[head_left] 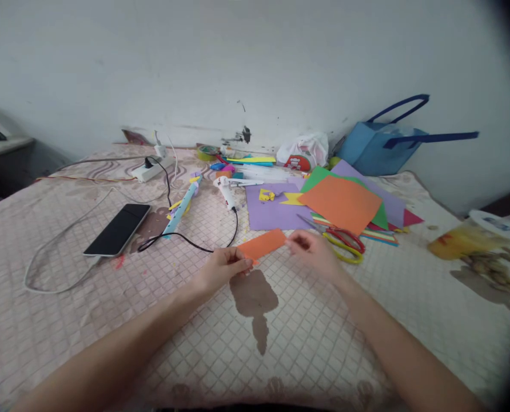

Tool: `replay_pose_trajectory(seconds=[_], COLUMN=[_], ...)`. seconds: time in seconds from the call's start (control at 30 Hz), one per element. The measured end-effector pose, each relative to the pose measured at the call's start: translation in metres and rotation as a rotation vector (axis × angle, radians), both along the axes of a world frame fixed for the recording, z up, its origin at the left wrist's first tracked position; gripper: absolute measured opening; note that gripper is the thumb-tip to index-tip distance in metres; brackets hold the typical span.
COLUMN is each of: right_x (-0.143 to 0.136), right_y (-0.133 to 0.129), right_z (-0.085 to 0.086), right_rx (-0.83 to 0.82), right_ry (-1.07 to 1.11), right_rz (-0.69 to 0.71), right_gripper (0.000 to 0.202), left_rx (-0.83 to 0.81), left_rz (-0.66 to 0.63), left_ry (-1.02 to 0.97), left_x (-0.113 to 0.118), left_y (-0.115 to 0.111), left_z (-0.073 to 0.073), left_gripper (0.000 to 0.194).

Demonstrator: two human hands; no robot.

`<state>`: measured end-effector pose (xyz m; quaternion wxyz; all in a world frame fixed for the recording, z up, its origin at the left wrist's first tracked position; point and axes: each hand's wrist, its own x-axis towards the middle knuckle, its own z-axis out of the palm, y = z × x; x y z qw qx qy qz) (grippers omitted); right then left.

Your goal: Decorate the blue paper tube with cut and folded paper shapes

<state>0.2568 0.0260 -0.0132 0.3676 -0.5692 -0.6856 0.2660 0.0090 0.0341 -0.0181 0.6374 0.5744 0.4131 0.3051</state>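
Forearms (392, 335) extend from the near edge over the quilted cloth of the counter (310, 349), with a brown patch (255, 292) just this side of the work. Beyond it, the left hand (224, 268) has its grip pinched on the near-left end of an orange strip (264, 243) of paper. That strip lies between the two hands, slanting away toward its right end, where the right hand (314, 252) is curled at the corner; blur there means I cannot tell whether this grip is grasping the paper or free beside it. The step in hand looks like positioning the strip, and the next move seems to call for a steady left pinch and a sure right-hand hold, so the thin paper does not buckle. Beside the right hand lie scissors (337, 242) with red and yellow handles; a phone (118, 230) rests well apart on the left. Farther back are a purple sheet (272, 214), a large orange sheet (343, 203) and a white glue gun (226, 193). A blue bag (377, 150) stands near the wall (173, 74).
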Motion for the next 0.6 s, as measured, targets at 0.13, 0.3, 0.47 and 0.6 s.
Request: replay_pose_trajectory(seconds=[0.13, 0.3, 0.47, 0.6], right_x=[0.085, 0.144, 0.155, 0.154], right_y=[0.023, 0.03, 0.03, 0.03], right_z=[-0.004, -0.018, -0.028, -0.027], right_rx=[0.063, -0.105, -0.173, -0.165], right_ry=[-0.345, -0.503, -0.485, -0.49], right_rz=[-0.348, -0.345, -0.266, -0.247], right_gripper=[0.02, 0.034, 0.039, 0.038], left_rx=[-0.036, -0.077, -0.173, -0.244], left_rz=[-0.003, -0.001, 0.005, 0.044], left_ry=[-0.014, -0.059, -0.161, -0.226], left_x=[0.0, 0.001, 0.003, 0.01], left_y=[0.0, 0.0, 0.002, 0.006], left_z=[-0.002, -0.005, -0.004, 0.005], left_gripper=[0.028, 0.028, 0.029, 0.029])
